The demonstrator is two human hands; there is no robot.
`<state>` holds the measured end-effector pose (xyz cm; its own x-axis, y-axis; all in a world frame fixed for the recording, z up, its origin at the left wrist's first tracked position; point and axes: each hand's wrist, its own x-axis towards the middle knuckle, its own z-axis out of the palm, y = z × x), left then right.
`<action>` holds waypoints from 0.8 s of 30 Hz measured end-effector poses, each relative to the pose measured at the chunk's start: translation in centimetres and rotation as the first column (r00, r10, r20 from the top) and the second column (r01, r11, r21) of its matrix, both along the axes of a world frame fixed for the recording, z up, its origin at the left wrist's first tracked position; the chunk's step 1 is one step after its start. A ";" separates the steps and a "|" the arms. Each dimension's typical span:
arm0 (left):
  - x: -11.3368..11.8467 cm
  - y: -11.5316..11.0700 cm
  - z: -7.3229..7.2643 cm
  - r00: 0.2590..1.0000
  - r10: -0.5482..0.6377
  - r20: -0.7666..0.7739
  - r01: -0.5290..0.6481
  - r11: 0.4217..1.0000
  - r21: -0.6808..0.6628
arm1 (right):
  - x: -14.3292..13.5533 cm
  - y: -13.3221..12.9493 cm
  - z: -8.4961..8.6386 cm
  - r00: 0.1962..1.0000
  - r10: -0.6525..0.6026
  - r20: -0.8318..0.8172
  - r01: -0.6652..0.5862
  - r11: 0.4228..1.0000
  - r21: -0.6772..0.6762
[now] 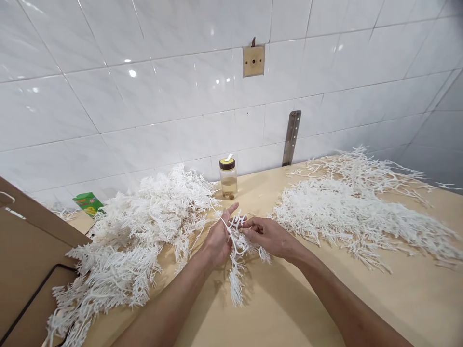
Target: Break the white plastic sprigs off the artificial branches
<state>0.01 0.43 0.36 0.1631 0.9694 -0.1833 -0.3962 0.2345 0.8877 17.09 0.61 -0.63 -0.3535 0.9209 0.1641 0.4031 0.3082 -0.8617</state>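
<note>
Tiled wall (181,96) behind the table (282,318): in front of the jar (228,183), left hand (217,238) holds a white sprig (236,284), right hand (265,233) pinches it, apparently spreading twigs (238,220), work calling next for steady support.

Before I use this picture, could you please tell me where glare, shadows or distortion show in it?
Head view: small bright glare spots on the tiled wall, several of them toward the upper left; soft shadows on the table below the left hand and right hand; upright tile joints lean outward toward both sides, which suggests a wide lens.
</note>
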 end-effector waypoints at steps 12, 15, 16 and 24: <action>0.4 -0.7 -0.1 0.963 -0.248 0.101 0.247 0.969 0.028 | -0.6 0.6 -0.3 0.958 -0.152 -0.242 0.129 0.986 -0.110; 0.4 -0.9 0.1 0.948 -0.316 0.043 0.314 0.949 0.034 | -0.4 0.6 0.0 0.905 -0.276 -0.325 0.240 0.960 -0.147; 0.3 -0.9 0.1 0.942 -0.334 0.024 0.333 0.942 0.028 | -0.2 0.7 0.1 0.886 -0.305 -0.349 0.264 0.951 -0.163; -0.6 0.1 -0.3 0.950 -0.292 -0.110 0.295 0.956 0.009 | 0.5 1.1 0.3 0.814 -0.411 -0.410 0.365 0.912 -0.189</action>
